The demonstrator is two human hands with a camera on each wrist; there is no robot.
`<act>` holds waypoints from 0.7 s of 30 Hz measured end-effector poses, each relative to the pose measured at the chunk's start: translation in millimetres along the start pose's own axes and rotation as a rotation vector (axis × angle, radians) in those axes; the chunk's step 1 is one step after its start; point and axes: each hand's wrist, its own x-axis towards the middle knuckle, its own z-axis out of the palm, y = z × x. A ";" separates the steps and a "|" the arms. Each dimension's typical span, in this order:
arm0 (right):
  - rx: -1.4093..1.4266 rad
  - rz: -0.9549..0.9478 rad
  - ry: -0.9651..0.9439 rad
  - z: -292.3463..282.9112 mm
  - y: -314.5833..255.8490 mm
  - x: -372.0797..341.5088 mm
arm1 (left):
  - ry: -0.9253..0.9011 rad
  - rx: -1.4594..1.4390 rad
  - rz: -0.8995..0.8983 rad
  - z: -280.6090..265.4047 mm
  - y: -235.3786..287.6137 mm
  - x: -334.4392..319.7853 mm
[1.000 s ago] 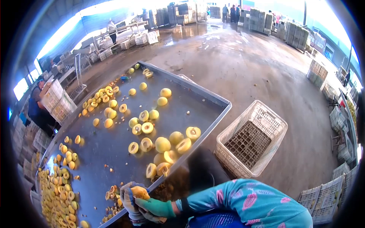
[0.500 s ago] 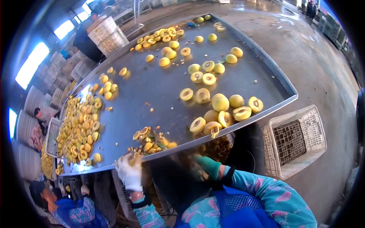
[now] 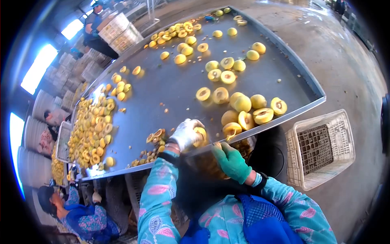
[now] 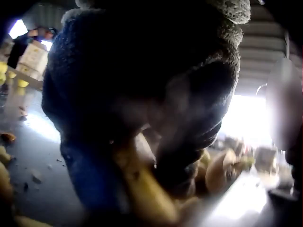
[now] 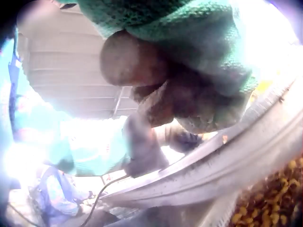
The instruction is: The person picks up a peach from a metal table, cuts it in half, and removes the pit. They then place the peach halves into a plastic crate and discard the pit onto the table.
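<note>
My left hand [image 3: 186, 133], in a white glove with a blue palm, holds a yellow peach half [image 3: 200, 137] above the near rim of the metal table [image 3: 162, 85]. In the left wrist view the peach half [image 4: 149, 194] shows between blurred, dark fingers. My right hand [image 3: 232, 162], in a green glove, is just right of it by the rim. Its fingers curl around a small tool with a rounded brownish end [image 5: 130, 59]; most of it is hidden in the fist. Pits and scraps [image 3: 148, 156] lie left of my left hand, larger peach halves [image 3: 245, 120] to the right.
A heap of peach halves [image 3: 91, 134] covers the table's left end. A plastic crate [image 3: 321, 150] stands on the floor at right. Pits fill a container [image 5: 270, 198] below the rim. A person [image 3: 81, 211] works at lower left; another [image 3: 95, 34] stands by stacked crates [image 3: 120, 32].
The view has swung left and down. My hands were together at the rim, then parted, the left near the scraps. Now the left holds a peach half and the hands are close together again.
</note>
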 end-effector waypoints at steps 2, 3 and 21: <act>-0.255 -0.184 0.021 12.6 -10.7 3.6 | 0.237 -0.574 -0.108 12.7 -15.2 -21.4; -0.307 -0.169 -0.001 21.8 -14.4 6.2 | 0.383 -0.728 -0.073 13.8 -5.0 -35.7; -0.016 -0.193 0.056 55.7 12.7 -6.7 | 0.847 -1.194 0.032 53.7 43.4 -69.0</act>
